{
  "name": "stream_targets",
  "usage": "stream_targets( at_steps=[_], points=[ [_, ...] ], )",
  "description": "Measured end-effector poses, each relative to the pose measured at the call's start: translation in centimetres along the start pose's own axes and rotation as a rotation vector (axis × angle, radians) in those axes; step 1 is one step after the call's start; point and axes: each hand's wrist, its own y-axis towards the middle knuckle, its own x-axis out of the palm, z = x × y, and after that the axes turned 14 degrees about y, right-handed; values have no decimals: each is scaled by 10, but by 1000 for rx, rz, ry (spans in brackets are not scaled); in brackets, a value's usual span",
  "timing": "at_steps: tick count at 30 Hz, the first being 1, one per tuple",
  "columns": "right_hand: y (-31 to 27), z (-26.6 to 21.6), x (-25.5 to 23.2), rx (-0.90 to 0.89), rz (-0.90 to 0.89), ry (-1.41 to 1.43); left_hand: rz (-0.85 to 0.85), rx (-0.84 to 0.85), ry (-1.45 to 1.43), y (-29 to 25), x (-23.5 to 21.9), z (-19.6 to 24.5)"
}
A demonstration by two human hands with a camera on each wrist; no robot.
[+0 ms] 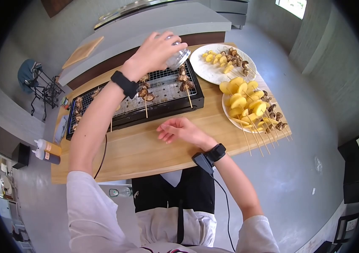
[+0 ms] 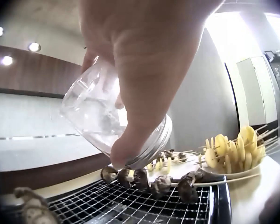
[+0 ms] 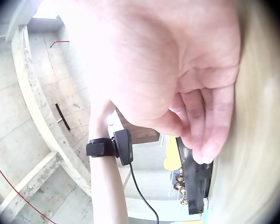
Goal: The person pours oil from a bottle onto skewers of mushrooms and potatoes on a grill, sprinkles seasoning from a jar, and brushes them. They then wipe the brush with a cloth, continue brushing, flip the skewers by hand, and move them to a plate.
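Note:
In the head view my left hand (image 1: 157, 52) grips a clear jar (image 1: 178, 60) above the right end of the black grill (image 1: 162, 110). The left wrist view shows the jar (image 2: 95, 112) tilted, its metal-rimmed end (image 2: 159, 142) lower, with the thumb of my left hand (image 2: 144, 60) against it. Under the jar, a mushroom skewer (image 2: 161, 185) lies across the wire grate (image 2: 126, 205). My right hand (image 1: 180, 130) is empty, low by the wooden table (image 1: 145, 145) in front of the grill; its fingers hang loosely bent in the right wrist view (image 3: 186, 79).
Right of the grill stand a white plate (image 1: 200, 69) of potato and mushroom skewers and a nearer plate (image 1: 226, 110) piled with more, sticks past the table edge. Other mushroom skewers (image 1: 78, 110) lie on the grill. Two sauce bottles (image 1: 49, 152) stand at left; a cable (image 1: 103, 156) crosses the table.

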Motion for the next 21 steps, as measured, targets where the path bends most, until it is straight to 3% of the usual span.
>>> stream_targets(
  at_steps=[4,10,13,17,19,21],
  points=[
    [0,0,-1,-20,-19,-9,-21,-37,-319,-13,-12,4],
    [2,1,2,-7,21,-5,105,3,-96,-15,-31,2],
    [0,-1,3,-12,13,-5,75,-2,-248,-16,-31,7],
    [-1,-3,3,-10,15,-32,97,82,-132,-18,-30,16],
    [-1,-3,4,1,28,-31,59,37,-185,-20,-31,17],
    [-2,-3,4,0,25,-37,198,65,-31,-20,-33,13]
  ],
)
